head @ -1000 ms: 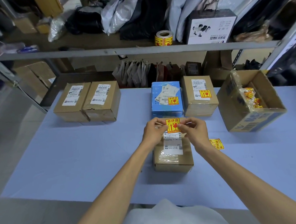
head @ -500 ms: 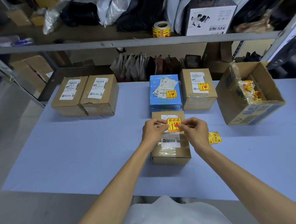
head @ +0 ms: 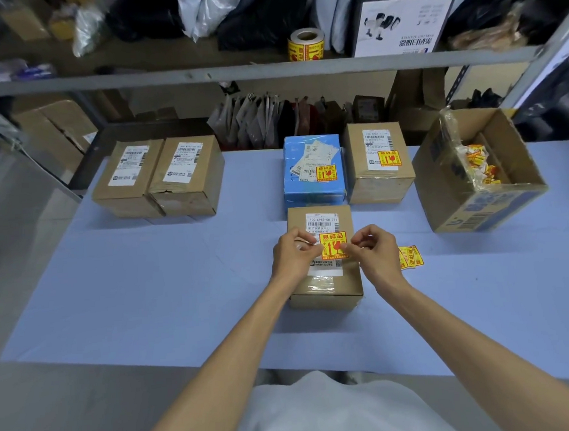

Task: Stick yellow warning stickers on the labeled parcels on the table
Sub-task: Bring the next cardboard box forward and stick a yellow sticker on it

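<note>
Holding a yellow warning sticker by its two side edges: left hand pinching the left edge between thumb and fingertips, right hand pinching the right edge likewise, remaining fingers curled in. Hovering or pressing over the white shipping label of the nearest brown parcel; cannot tell whether the sticker is already touching the label. Sitting at the middle of the pale blue table, this parcel, just in front of a blue parcel.

Lying just to the right of the right hand on the table top, a small fan of spare yellow stickers. Already bearing yellow stickers on their labels: the blue parcel and the brown parcel touching or nearly touching its right side. Standing well apart at the far left, two more brown parcels pressed side by side, showing only white labels. Tilting at the far right, an open cardboard carton lined with clear plastic and holding loose yellow and red scraps. Resting on the metal shelf behind the table, a roll of yellow stickers beside a white printed box.
</note>
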A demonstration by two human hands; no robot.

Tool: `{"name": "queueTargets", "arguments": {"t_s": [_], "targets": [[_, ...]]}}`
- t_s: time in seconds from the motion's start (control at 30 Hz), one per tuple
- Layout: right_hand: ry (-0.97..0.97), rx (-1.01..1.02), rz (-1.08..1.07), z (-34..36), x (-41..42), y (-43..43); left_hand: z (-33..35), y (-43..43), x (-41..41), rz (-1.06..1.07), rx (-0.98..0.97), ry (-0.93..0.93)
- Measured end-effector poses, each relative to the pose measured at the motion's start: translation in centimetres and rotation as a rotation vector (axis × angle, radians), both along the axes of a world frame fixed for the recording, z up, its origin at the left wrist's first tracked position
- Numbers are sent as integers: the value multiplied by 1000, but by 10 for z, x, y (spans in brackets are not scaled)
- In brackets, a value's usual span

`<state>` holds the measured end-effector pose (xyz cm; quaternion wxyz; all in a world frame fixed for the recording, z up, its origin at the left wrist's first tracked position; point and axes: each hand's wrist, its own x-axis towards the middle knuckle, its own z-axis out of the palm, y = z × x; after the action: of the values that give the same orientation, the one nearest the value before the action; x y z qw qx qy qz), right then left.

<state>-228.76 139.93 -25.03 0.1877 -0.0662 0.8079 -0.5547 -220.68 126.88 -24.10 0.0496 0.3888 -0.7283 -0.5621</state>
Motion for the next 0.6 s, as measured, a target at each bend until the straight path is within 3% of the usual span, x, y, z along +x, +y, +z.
{"name": "queueTargets", "arguments": {"t_s": [0.6], "targets": [[-47,124,-15,-14,0,1,-19,1,-2,-51,-181,-84]]}}
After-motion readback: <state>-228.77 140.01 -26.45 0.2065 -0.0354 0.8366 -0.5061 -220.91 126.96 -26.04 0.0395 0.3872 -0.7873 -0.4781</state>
